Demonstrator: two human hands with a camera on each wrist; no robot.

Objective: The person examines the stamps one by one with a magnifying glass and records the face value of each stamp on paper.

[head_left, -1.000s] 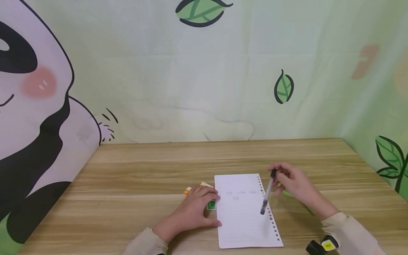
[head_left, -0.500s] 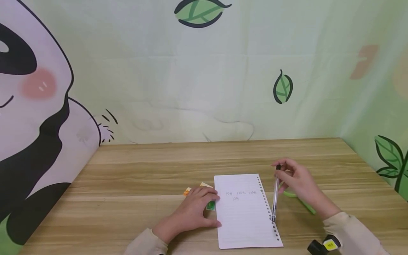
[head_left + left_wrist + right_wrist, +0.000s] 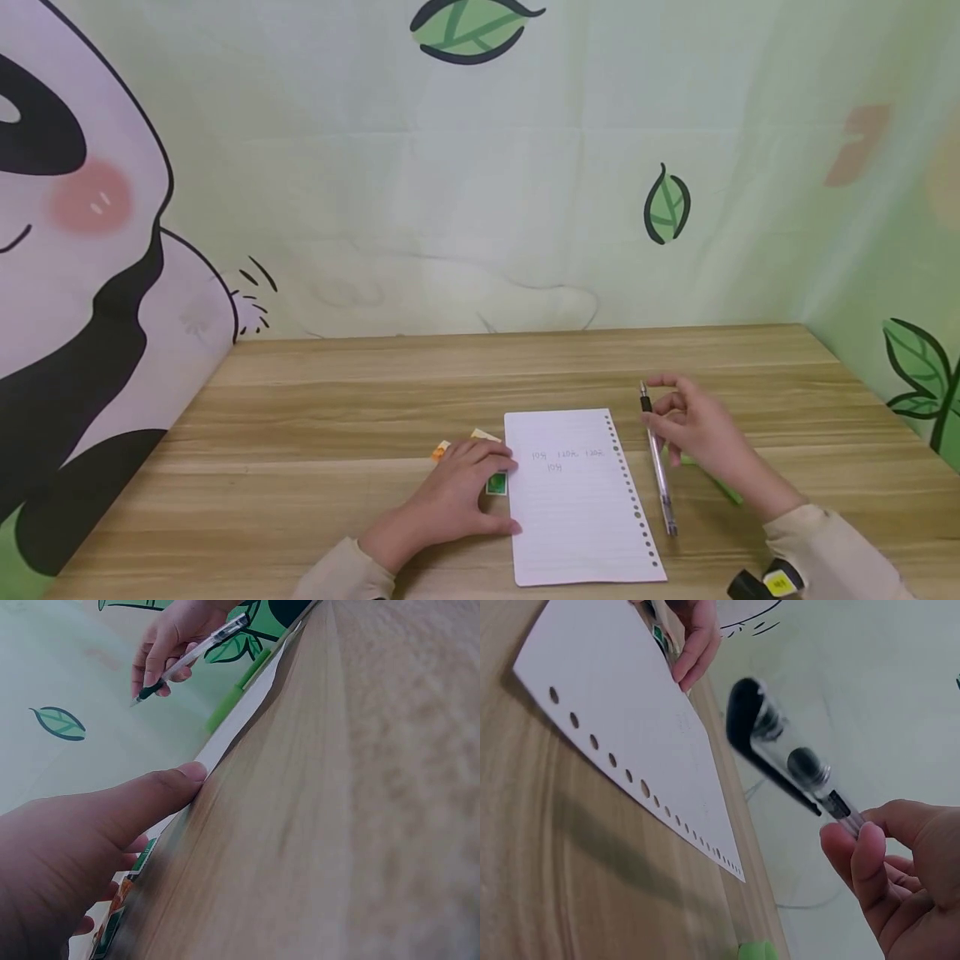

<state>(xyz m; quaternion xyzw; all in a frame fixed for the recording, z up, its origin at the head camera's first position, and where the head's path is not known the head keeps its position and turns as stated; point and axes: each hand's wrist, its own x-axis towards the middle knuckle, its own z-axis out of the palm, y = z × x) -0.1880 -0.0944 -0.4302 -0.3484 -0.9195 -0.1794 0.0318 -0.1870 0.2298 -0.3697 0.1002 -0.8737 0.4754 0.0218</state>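
Note:
A white lined sheet of paper (image 3: 573, 533) with punched holes down its right edge lies on the wooden table. A few faint pencil-like characters stand in its upper half. My left hand (image 3: 457, 492) rests at the sheet's left edge, thumb and fingertips touching it. Small printed cards or stickers (image 3: 497, 483) in green and orange peek out by those fingers. Right of the sheet, above the table, my right hand (image 3: 693, 425) pinches a clear-barrelled pen (image 3: 660, 479). Its bare point faces away from me, and its black clip end (image 3: 742, 712) fills much of the right wrist view.
Beneath the right forearm lies a bright green, slim object (image 3: 722, 482), partly hidden. A black device (image 3: 750, 585) with a yellow label sits at the right sleeve. Behind the table (image 3: 375, 383) hangs a printed cloth backdrop (image 3: 375, 167) with a panda and leaves.
The pen has swung from leaning over the paper to beside its right edge, its point end now up and away. My right hand has shifted slightly right. The left hand stays put.

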